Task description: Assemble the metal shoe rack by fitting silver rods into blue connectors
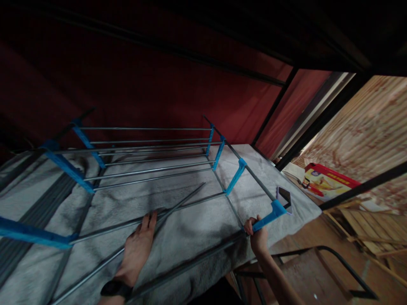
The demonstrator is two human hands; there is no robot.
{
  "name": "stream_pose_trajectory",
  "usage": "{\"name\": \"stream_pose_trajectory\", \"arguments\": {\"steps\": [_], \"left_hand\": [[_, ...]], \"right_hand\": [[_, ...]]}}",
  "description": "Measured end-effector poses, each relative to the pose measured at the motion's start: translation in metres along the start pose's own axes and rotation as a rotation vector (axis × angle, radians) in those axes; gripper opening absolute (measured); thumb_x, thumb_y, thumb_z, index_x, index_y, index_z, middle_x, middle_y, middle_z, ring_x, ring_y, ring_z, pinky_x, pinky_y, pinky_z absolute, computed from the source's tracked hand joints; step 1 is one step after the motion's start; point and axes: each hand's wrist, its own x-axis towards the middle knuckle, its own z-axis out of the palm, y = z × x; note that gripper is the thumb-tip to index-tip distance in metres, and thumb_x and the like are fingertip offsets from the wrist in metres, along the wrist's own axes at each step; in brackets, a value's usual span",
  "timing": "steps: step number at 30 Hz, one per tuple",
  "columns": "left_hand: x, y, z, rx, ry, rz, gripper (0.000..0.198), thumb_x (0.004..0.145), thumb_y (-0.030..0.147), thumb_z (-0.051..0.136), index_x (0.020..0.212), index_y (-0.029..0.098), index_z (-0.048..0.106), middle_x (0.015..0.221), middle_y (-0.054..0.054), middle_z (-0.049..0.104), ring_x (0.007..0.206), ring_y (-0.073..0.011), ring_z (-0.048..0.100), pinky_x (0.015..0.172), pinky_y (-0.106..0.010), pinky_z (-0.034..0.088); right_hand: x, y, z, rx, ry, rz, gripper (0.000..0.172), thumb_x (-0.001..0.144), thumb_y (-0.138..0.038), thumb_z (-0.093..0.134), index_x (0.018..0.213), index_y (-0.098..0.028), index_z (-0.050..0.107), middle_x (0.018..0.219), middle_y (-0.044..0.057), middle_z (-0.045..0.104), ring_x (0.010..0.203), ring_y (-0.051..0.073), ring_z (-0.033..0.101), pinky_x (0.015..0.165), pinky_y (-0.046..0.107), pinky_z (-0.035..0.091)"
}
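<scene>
Left hand [139, 245] curls over slim metal tubing [104, 231], right hand [258, 235] grips blue plastic bracket [270, 217]

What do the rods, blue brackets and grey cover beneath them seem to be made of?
Rods: probably metal, smooth grey with bright streaks. Blue brackets: likely moulded plastic, evenly coloured and satin-looking. Grey cover: fabric, perhaps plush, judging by soft creases and napped surface.
</scene>
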Motion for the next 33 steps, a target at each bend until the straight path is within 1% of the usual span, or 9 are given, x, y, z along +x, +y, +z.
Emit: {"name": "stream_pose_trajectory", "arguments": {"steps": [5, 8, 11, 14, 21, 24, 28, 30, 33], "left_hand": [[0.007, -0.007, 0.003, -0.020, 0.041, 0.019, 0.060, 0.092, 0.000, 0.020, 0.144, 0.011, 0.048, 0.133, -0.018, 0.059, 0.108, -0.0251, 0.063, 0.089, -0.038, 0.053], [0.012, -0.014, 0.007, -0.035, 0.048, 0.028, 0.058, 0.091, 0.000, 0.024, 0.140, 0.011, 0.053, 0.128, -0.019, 0.062, 0.109, -0.0268, 0.062, 0.092, -0.040, 0.051], [0.015, -0.020, 0.010, -0.028, 0.043, 0.058, 0.058, 0.091, 0.000, 0.025, 0.139, 0.012, 0.055, 0.129, -0.018, 0.063, 0.110, -0.0260, 0.062, 0.095, -0.039, 0.049], [0.016, -0.023, 0.010, -0.019, 0.017, 0.073, 0.059, 0.091, -0.001, 0.022, 0.139, 0.011, 0.055, 0.131, -0.017, 0.062, 0.114, -0.0256, 0.061, 0.097, -0.038, 0.047], [0.016, -0.025, 0.004, -0.085, 0.004, 0.066, 0.061, 0.090, -0.003, 0.023, 0.139, 0.014, 0.055, 0.136, -0.016, 0.060, 0.121, -0.0229, 0.059, 0.104, -0.038, 0.045], [0.017, -0.026, 0.004, -0.085, -0.008, 0.080, 0.062, 0.090, -0.003, 0.022, 0.139, 0.013, 0.055, 0.134, -0.016, 0.061, 0.120, -0.0228, 0.059, 0.105, -0.038, 0.044], [0.017, -0.028, 0.010, -0.064, 0.020, 0.078, 0.062, 0.090, -0.003, 0.020, 0.139, 0.013, 0.055, 0.132, -0.016, 0.062, 0.117, -0.0229, 0.060, 0.103, -0.038, 0.045], [0.015, -0.028, 0.012, -0.055, 0.038, 0.071, 0.063, 0.090, -0.004, 0.020, 0.141, 0.014, 0.053, 0.134, -0.016, 0.060, 0.116, -0.0229, 0.061, 0.101, -0.037, 0.047], [0.011, -0.028, 0.013, -0.045, 0.053, 0.065, 0.068, 0.087, -0.006, 0.020, 0.145, 0.016, 0.048, 0.143, -0.015, 0.052, 0.114, -0.0215, 0.062, 0.097, -0.035, 0.050]], "right_hand": [[0.000, -0.005, 0.001, -0.005, 0.025, 0.047, 0.064, 0.090, -0.070, 0.038, 0.045, -0.025, 0.038, 0.044, -0.002, 0.031, 0.046, 0.013, 0.032, 0.052, 0.031, 0.034], [0.001, -0.004, 0.002, 0.010, 0.039, 0.055, 0.065, 0.090, -0.070, 0.036, 0.044, -0.026, 0.037, 0.043, -0.003, 0.029, 0.045, 0.013, 0.030, 0.052, 0.031, 0.035], [0.001, -0.002, 0.002, 0.032, 0.046, 0.047, 0.064, 0.090, -0.070, 0.038, 0.044, -0.025, 0.038, 0.044, -0.002, 0.030, 0.045, 0.013, 0.030, 0.051, 0.031, 0.033], [0.001, 0.001, 0.002, 0.038, 0.055, 0.035, 0.065, 0.089, -0.071, 0.039, 0.044, -0.025, 0.038, 0.044, -0.002, 0.031, 0.045, 0.013, 0.031, 0.050, 0.031, 0.031], [0.001, 0.003, 0.003, 0.043, 0.052, 0.033, 0.063, 0.088, -0.071, 0.040, 0.045, -0.025, 0.036, 0.044, -0.003, 0.030, 0.044, 0.013, 0.029, 0.049, 0.031, 0.029], [0.000, 0.003, 0.004, 0.040, 0.059, 0.026, 0.062, 0.087, -0.070, 0.040, 0.044, -0.026, 0.036, 0.044, -0.003, 0.030, 0.044, 0.013, 0.029, 0.049, 0.031, 0.029], [-0.002, 0.004, 0.002, 0.025, 0.046, 0.026, 0.060, 0.089, -0.066, 0.040, 0.044, -0.025, 0.038, 0.044, -0.002, 0.031, 0.044, 0.013, 0.031, 0.050, 0.031, 0.029], [-0.003, 0.004, 0.000, -0.044, 0.049, 0.008, 0.060, 0.090, -0.065, 0.038, 0.046, -0.025, 0.040, 0.046, -0.001, 0.034, 0.047, 0.015, 0.035, 0.053, 0.032, 0.032], [-0.004, 0.002, -0.003, -0.202, 0.109, -0.053, 0.055, 0.089, -0.064, 0.043, 0.053, -0.024, 0.051, 0.053, 0.001, 0.048, 0.056, 0.018, 0.046, 0.061, 0.033, 0.038]]}}
